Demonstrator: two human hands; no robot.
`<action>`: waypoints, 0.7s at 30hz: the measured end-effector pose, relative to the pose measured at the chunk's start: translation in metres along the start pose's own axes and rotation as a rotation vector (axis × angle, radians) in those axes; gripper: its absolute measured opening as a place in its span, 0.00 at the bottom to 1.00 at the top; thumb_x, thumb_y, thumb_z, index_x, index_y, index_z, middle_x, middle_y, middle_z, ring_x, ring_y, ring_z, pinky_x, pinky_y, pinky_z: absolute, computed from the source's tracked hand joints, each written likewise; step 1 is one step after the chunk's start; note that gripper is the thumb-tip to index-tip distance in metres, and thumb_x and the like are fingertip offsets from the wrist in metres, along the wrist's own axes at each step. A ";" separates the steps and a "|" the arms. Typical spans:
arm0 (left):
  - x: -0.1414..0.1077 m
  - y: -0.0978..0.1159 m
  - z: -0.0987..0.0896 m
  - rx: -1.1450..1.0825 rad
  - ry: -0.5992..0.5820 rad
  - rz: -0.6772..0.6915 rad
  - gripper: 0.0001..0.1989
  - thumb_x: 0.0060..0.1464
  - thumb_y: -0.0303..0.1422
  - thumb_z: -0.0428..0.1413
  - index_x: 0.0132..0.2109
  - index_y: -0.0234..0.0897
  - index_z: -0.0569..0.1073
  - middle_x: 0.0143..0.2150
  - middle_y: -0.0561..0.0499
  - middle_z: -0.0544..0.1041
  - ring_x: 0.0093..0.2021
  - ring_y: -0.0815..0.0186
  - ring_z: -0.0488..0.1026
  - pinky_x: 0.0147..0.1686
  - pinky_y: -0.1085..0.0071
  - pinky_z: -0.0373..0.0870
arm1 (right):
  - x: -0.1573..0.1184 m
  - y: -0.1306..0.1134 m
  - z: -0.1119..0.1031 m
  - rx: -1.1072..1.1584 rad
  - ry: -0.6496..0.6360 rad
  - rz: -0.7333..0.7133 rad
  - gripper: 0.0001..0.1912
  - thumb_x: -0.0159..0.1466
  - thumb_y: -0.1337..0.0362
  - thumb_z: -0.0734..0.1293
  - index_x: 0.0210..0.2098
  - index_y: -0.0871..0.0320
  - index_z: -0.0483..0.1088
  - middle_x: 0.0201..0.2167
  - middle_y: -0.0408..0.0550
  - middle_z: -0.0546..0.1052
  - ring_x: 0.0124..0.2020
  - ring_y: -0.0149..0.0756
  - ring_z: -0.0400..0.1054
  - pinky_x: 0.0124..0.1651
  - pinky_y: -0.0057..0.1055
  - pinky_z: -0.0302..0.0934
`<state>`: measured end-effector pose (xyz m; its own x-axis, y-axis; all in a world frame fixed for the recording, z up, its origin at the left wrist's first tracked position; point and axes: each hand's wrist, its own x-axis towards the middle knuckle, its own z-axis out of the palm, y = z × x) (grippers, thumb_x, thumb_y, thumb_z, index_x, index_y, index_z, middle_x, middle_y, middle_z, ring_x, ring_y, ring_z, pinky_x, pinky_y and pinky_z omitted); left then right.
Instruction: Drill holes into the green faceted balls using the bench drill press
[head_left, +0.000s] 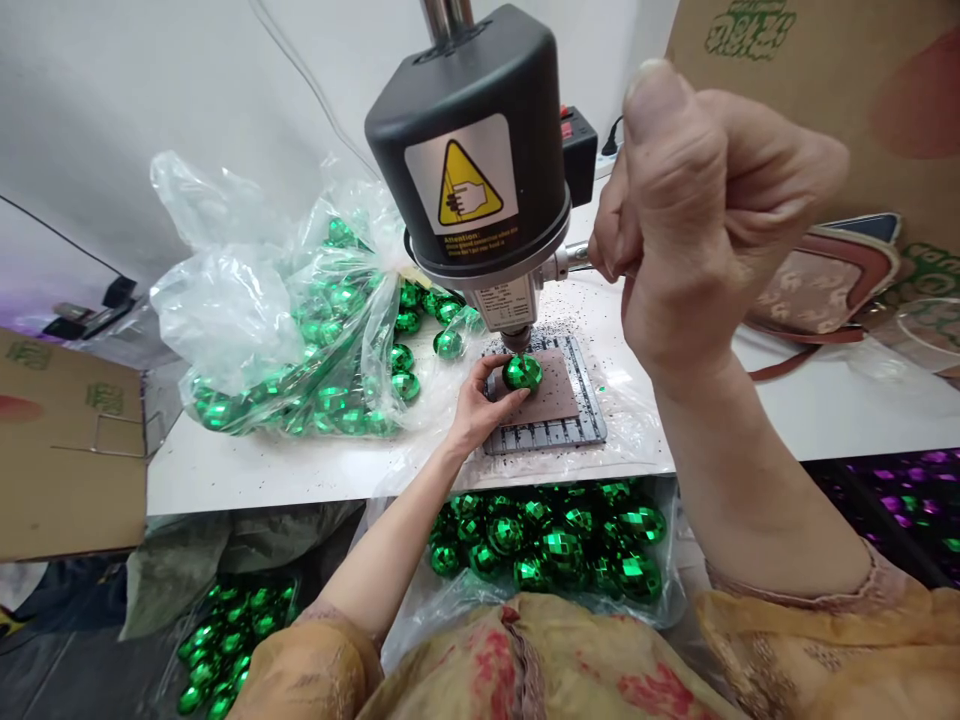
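**A:** While the counter (pixel 247 468) carries that big machine head (pixel 465 140), what could go wrong?

**B:** Right hand (pixel 712 200) closed round the lever (pixel 576 257); left hand (pixel 480 408) pinching the green ball (pixel 523 373) just under the tip (pixel 519 339). Round ball, off-centre press: could roll, nip that hand.

**A:** Edges, room?

**B:** Counter's front edge under left forearm (pixel 405 520); clear bag (pixel 232 315) crowds left; openest right of base plate (pixel 592 432).
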<state>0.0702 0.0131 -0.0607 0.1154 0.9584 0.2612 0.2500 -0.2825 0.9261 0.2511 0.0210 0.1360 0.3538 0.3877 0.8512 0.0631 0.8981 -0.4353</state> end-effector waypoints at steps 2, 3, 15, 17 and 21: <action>-0.002 0.003 0.002 -0.001 -0.016 0.025 0.27 0.48 0.42 0.70 0.53 0.40 0.73 0.56 0.44 0.77 0.63 0.52 0.71 0.66 0.50 0.63 | 0.000 0.000 0.001 -0.039 0.012 0.005 0.33 0.61 0.37 0.59 0.17 0.56 0.49 0.15 0.38 0.48 0.16 0.22 0.45 0.24 0.32 0.42; -0.003 0.004 0.003 -0.009 -0.030 0.039 0.26 0.49 0.41 0.70 0.53 0.40 0.73 0.57 0.43 0.77 0.65 0.52 0.69 0.68 0.49 0.61 | 0.000 -0.001 0.001 -0.045 0.019 0.003 0.33 0.62 0.36 0.59 0.17 0.56 0.50 0.14 0.38 0.50 0.16 0.22 0.46 0.23 0.32 0.41; -0.007 0.013 0.014 -0.081 -0.039 0.036 0.26 0.51 0.43 0.69 0.53 0.39 0.71 0.55 0.42 0.78 0.58 0.55 0.76 0.61 0.55 0.70 | -0.003 -0.007 0.003 -0.018 0.049 0.039 0.32 0.66 0.41 0.60 0.16 0.56 0.49 0.13 0.39 0.54 0.15 0.24 0.51 0.23 0.33 0.43; -0.007 0.012 0.015 -0.089 -0.038 0.031 0.27 0.51 0.43 0.69 0.53 0.39 0.71 0.54 0.43 0.78 0.58 0.56 0.76 0.61 0.56 0.70 | -0.008 -0.007 0.001 0.000 0.058 0.026 0.31 0.66 0.46 0.64 0.16 0.57 0.49 0.13 0.38 0.54 0.16 0.23 0.51 0.23 0.32 0.43; -0.008 0.011 0.015 -0.095 -0.035 0.036 0.27 0.52 0.42 0.69 0.54 0.39 0.70 0.55 0.43 0.78 0.58 0.56 0.76 0.61 0.56 0.70 | -0.022 -0.001 -0.007 -0.021 0.062 -0.021 0.30 0.68 0.54 0.65 0.15 0.57 0.49 0.13 0.38 0.53 0.15 0.22 0.50 0.22 0.33 0.43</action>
<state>0.0864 0.0018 -0.0568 0.1570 0.9452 0.2863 0.1534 -0.3097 0.9384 0.2501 0.0102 0.1152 0.4089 0.3543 0.8410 0.0911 0.9011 -0.4239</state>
